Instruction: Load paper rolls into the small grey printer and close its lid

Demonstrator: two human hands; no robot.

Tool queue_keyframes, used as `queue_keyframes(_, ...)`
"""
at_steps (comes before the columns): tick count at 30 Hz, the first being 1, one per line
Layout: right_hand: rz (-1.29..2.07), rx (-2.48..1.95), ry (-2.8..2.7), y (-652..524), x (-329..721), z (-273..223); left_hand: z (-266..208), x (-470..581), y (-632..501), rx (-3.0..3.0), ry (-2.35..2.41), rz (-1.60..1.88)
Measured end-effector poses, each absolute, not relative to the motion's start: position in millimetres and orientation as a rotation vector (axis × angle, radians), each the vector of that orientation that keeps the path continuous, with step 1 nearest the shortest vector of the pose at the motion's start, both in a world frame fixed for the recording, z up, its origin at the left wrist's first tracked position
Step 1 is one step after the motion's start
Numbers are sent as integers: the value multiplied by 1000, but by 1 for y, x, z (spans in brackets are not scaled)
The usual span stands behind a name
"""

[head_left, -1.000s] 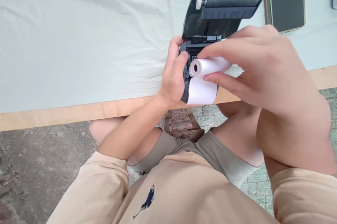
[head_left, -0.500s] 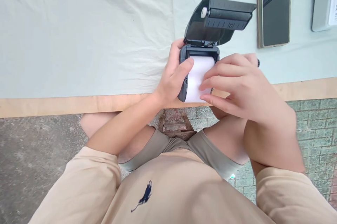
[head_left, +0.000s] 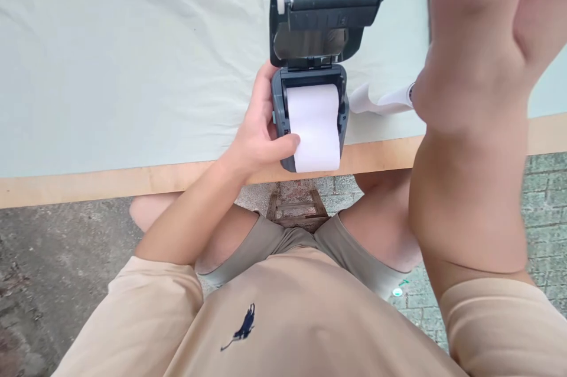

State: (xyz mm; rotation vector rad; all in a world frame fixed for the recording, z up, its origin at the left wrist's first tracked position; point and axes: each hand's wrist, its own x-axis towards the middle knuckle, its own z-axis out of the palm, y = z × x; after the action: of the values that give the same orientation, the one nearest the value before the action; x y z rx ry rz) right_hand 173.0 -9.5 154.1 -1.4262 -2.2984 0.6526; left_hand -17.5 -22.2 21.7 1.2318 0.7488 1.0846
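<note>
My left hand grips the left side of a dark portable receipt printer above the table's front edge. Its thumb rests on the strip of white paper that lies in the printer's bay and hangs over the front. The printer's black lid stands swung up, with its roller and small white gear showing. High at the right, close to the camera, my right hand is raised away from the printer. Its fingers are mostly outside the frame and blurred, so what they hold, if anything, is hidden.
Behind the right wrist, a small roll of white paper with a curled loose end lies on the cloth-covered table. Along the front runs the table's bare wooden edge. A wooden stool shows between the knees.
My right hand has left the paper and risen up and right toward the camera. The printer has shifted left in my left hand, whose thumb now sits lower. The small roll has come into view.
</note>
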Motion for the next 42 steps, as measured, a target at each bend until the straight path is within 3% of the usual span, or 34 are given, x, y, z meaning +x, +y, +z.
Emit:
queue_keyframes(2,504,-1383,-2241,-5,165,164,19,-18,-21,1180,682,1103)
queue_keyframes(6,630,-1448,-2181,-3,164,171,27,-16,-24,974,452,1058)
queue_keyframes(11,606,-1244,-2513,1,176,158,40,-14,-33,966,627,1083)
queue_keyframes(17,699,-1484,-2805,5,171,150,42,-13,-33,998,789,1056)
queue_keyframes(23,700,-1592,-2794,9,171,145,38,-14,-30,1034,792,1056)
queue_keyframes(30,767,-1345,-2784,4,176,144,46,-16,-29,807,654,1049)
queue_keyframes(42,778,-1304,-2777,4,189,135,43,-19,-23,688,708,979)
